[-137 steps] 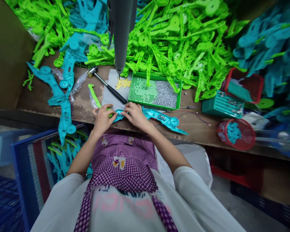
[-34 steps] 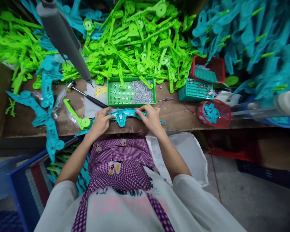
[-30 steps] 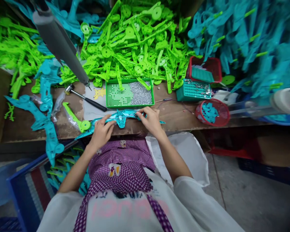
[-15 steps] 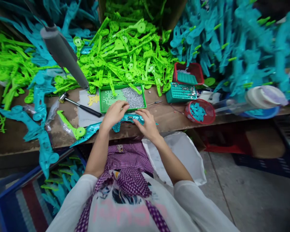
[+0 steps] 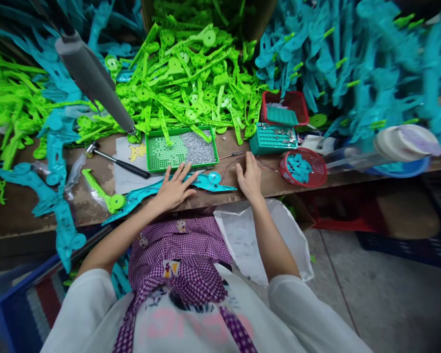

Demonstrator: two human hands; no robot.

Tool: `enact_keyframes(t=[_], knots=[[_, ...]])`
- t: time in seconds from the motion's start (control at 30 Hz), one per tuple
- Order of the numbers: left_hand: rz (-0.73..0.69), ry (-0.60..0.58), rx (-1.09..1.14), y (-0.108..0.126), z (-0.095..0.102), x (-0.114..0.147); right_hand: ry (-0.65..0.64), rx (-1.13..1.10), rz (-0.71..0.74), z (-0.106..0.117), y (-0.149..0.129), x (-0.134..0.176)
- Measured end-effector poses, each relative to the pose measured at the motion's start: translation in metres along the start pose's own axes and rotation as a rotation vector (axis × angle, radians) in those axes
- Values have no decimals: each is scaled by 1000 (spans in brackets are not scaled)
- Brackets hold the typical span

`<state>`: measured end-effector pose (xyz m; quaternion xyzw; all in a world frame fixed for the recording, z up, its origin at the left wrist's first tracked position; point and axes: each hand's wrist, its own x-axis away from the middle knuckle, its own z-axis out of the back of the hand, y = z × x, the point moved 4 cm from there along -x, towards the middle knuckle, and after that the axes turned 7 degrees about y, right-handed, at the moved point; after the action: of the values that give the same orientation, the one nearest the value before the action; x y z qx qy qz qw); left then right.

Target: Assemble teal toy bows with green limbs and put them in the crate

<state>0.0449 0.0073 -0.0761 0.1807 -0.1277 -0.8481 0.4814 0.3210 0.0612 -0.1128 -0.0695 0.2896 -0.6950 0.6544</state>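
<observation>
A long blue plastic part (image 5: 216,182) lies flat along the front of the bench, with a round disc near its right end. My left hand (image 5: 174,191) rests on its middle, fingers spread, covering part of it. To the right, my right hand (image 5: 250,179) is held above the bench with its fingers stretched out and thumb apart. Its fingertips are close to the dark handle of a thin metal tool (image 5: 237,153). Behind my left hand stands a green tray (image 5: 183,168) of small silvery screws.
A hammer (image 5: 132,168) and a lime-green part (image 5: 113,202) lie at left, below a hanging grey power screwdriver (image 5: 103,88). Lime-green parts (image 5: 191,73) are heaped behind. At right stand a teal box (image 5: 270,144) and a red basket (image 5: 304,180) of blue pieces.
My left hand has opened out flat on the blue part. My right hand has left the part and moved right towards the thin tool, uncovering the part's right end.
</observation>
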Motion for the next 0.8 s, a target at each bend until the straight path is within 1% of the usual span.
enact_keyframes(t=[0.13, 0.23, 0.4, 0.6, 0.8], knots=[[-13, 29, -3, -1, -3, 2, -112, 175, -7, -1, -9, 3], [-21, 45, -16, -1, -5, 2, -163, 227, 6, -3, -13, 5], [-18, 61, -14, 1, -4, 2, -174, 278, 13, -3, -18, 6], [-2, 45, -47, 2, -4, 3, -206, 329, -6, 0, -23, 6], [0, 39, -131, 5, -3, 1, -183, 337, -19, -1, -24, 6]])
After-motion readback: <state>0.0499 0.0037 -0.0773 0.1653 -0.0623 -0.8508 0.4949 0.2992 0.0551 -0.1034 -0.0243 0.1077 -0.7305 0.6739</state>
